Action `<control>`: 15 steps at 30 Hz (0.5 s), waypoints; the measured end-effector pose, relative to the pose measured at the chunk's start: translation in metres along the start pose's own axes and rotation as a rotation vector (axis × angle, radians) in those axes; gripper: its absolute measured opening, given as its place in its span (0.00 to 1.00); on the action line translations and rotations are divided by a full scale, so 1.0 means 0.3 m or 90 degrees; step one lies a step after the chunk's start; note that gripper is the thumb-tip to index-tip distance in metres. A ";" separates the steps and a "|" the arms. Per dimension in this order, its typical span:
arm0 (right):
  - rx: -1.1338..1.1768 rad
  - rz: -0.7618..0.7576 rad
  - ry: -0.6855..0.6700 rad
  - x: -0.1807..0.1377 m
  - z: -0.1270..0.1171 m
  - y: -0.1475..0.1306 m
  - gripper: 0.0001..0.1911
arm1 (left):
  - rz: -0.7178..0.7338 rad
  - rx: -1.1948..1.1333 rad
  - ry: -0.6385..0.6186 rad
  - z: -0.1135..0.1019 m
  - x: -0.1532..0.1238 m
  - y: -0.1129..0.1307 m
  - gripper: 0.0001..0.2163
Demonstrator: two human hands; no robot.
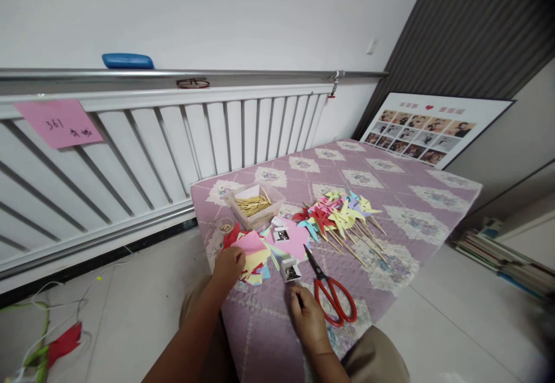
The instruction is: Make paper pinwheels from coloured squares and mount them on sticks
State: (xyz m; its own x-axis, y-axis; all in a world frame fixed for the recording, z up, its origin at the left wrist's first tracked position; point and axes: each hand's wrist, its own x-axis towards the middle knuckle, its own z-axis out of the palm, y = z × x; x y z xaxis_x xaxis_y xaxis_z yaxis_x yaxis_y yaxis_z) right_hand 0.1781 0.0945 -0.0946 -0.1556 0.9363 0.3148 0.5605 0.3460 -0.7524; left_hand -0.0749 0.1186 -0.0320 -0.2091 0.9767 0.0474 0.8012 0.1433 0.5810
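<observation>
Pink paper note (58,121) on radiator, upper left of frame: handwritten "361", further marks beside it illegible.

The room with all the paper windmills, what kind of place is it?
Probably a room in someone's home, used for crafts. A quilted purple mattress serves as the worktable, a white radiator lines the wall, and a framed board of family-style photos leans in the corner.
</observation>
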 end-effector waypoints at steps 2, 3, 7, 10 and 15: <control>0.001 0.001 0.000 0.000 0.000 -0.002 0.12 | -0.035 -0.038 0.008 -0.001 0.012 -0.015 0.11; 0.001 0.002 0.000 -0.001 0.000 -0.002 0.12 | -0.053 -0.058 0.014 -0.001 0.018 -0.023 0.11; 0.005 0.003 0.000 -0.002 0.002 0.000 0.12 | -0.111 -0.136 0.047 -0.017 0.032 -0.042 0.13; 0.008 0.002 0.005 -0.003 0.002 0.001 0.12 | -0.128 -0.183 0.093 -0.054 0.024 -0.032 0.14; 0.025 0.009 0.010 -0.001 -0.001 -0.005 0.12 | -0.063 -0.217 0.220 -0.135 -0.023 0.022 0.12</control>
State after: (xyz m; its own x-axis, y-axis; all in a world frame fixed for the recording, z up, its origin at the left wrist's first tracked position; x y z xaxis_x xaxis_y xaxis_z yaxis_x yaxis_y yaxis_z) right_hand 0.1776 0.0937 -0.0934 -0.1350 0.9400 0.3134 0.5294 0.3358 -0.7791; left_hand -0.0907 0.1063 0.0043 -0.4946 0.8431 0.2111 0.5507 0.1160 0.8266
